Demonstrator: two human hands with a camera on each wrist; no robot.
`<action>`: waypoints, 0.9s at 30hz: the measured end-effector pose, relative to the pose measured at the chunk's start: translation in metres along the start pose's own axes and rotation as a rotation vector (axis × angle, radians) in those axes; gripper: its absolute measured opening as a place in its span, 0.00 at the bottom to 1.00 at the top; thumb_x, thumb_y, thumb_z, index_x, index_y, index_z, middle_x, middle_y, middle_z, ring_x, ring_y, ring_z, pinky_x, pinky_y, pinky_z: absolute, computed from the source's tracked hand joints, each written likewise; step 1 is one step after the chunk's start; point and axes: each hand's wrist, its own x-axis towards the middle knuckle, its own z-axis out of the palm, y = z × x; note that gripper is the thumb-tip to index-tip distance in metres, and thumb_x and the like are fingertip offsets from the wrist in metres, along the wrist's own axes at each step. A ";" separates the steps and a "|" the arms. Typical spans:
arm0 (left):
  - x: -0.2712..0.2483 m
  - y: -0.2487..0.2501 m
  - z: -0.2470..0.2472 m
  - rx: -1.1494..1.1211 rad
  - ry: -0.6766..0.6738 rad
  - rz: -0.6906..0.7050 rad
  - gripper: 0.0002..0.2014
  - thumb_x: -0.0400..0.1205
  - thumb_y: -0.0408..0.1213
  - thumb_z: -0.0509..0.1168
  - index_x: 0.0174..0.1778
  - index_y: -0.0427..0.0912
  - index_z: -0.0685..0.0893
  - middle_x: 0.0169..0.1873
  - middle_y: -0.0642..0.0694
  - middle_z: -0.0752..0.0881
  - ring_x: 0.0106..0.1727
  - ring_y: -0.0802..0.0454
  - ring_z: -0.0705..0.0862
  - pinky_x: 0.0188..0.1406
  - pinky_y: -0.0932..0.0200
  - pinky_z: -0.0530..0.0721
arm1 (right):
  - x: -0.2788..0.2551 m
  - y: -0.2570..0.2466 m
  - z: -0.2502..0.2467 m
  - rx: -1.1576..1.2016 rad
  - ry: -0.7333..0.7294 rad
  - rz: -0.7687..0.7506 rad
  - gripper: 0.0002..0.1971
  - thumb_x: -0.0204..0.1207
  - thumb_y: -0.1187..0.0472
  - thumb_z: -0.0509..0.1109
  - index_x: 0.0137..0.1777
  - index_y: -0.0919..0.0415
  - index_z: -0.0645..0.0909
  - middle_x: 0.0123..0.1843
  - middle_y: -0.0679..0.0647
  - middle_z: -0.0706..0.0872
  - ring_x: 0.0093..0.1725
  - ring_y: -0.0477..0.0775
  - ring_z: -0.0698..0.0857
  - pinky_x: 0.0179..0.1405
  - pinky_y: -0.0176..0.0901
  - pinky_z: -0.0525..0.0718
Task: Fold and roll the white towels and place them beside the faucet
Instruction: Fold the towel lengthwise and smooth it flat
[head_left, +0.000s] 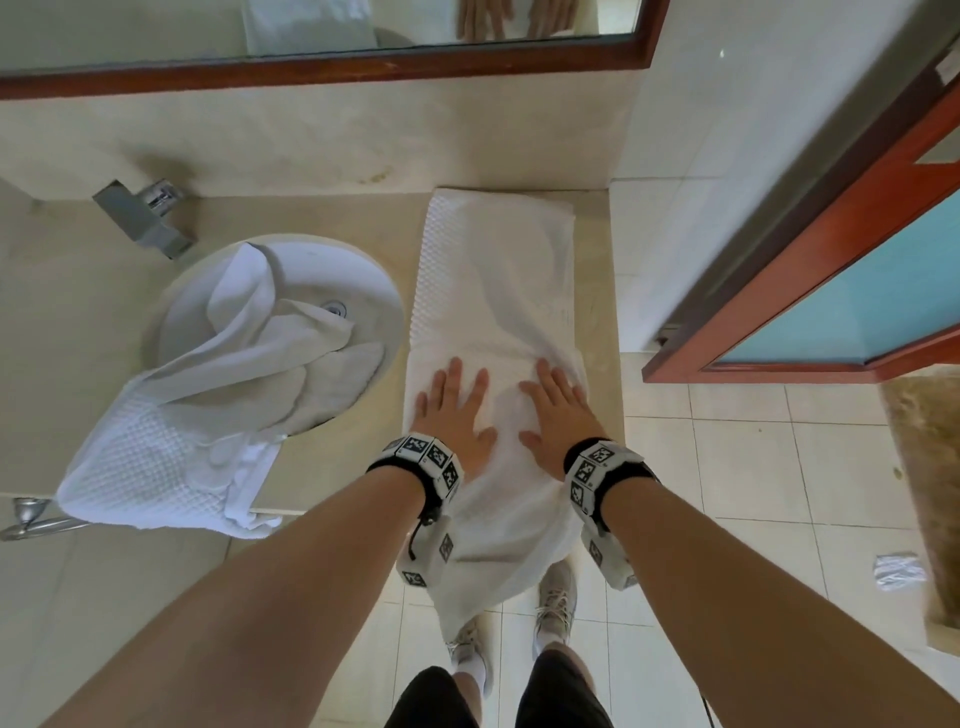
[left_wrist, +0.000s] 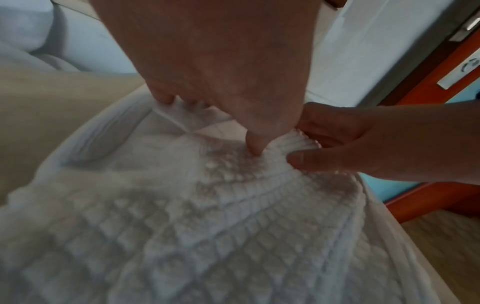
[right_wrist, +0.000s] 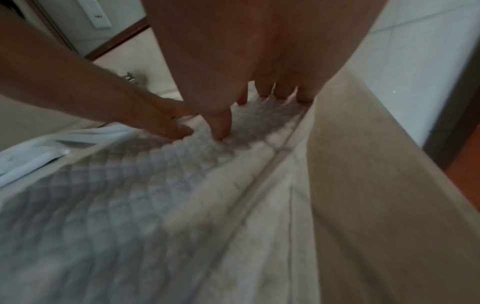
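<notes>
Both my hands lie flat on a long white waffle-weave towel (head_left: 493, 291) that is folded into a narrow strip on the beige stone worktop (head_left: 78, 322). My left hand (head_left: 457, 410) presses the towel with straight, spread fingers, and my right hand (head_left: 558, 410) does the same just beside it, the thumbs pointing toward each other. Neither hand grips anything; in the wrist views the fingertips sink a little into the soft cloth. The far end of the towel reaches the back wall, and the near end hangs over the front edge of the worktop toward the floor. The cloth has a raised pattern of small squares, with a smoother band along one side, and some soft wrinkles run across the middle.

To the left, a second white waffle towel (head_left: 208, 395) lies crumpled, partly inside the round white ceramic sink (head_left: 384, 291) and partly falling over the worktop edge. Behind the sink stands a square grey metal faucet (head_left: 148, 218), well apart from the folded towel.

Above the worktop hangs a mirror with a dark red-brown wooden frame (head_left: 332, 65), and it reflects my fingers. On the right is a wooden door with a pale blue frosted panel (head_left: 852, 306). The floor has pale square tiles (head_left: 727, 467), and a small crumpled white thing (head_left: 898, 571) lies on them near a tan mat (head_left: 930, 467). A chrome rail (head_left: 31, 519) is fixed under the worktop on the left.
</notes>
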 end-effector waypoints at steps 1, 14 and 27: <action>0.009 -0.001 -0.008 -0.002 -0.028 -0.003 0.43 0.85 0.57 0.56 0.84 0.58 0.30 0.82 0.46 0.23 0.85 0.42 0.31 0.85 0.39 0.42 | 0.009 0.001 -0.006 0.021 -0.010 0.012 0.38 0.84 0.53 0.66 0.87 0.53 0.49 0.87 0.54 0.31 0.87 0.55 0.36 0.85 0.53 0.39; 0.107 -0.019 -0.065 0.049 -0.068 0.030 0.50 0.83 0.59 0.62 0.82 0.59 0.26 0.79 0.46 0.19 0.83 0.37 0.27 0.83 0.35 0.38 | 0.097 0.006 -0.051 0.151 0.077 0.078 0.34 0.78 0.60 0.73 0.81 0.52 0.61 0.89 0.53 0.47 0.87 0.54 0.45 0.85 0.53 0.40; 0.177 -0.022 -0.105 0.140 -0.012 0.085 0.50 0.81 0.63 0.62 0.84 0.57 0.29 0.82 0.43 0.24 0.84 0.32 0.30 0.82 0.30 0.43 | 0.007 -0.039 0.017 -0.098 0.387 0.197 0.25 0.74 0.57 0.72 0.71 0.62 0.77 0.73 0.65 0.78 0.72 0.68 0.77 0.72 0.63 0.76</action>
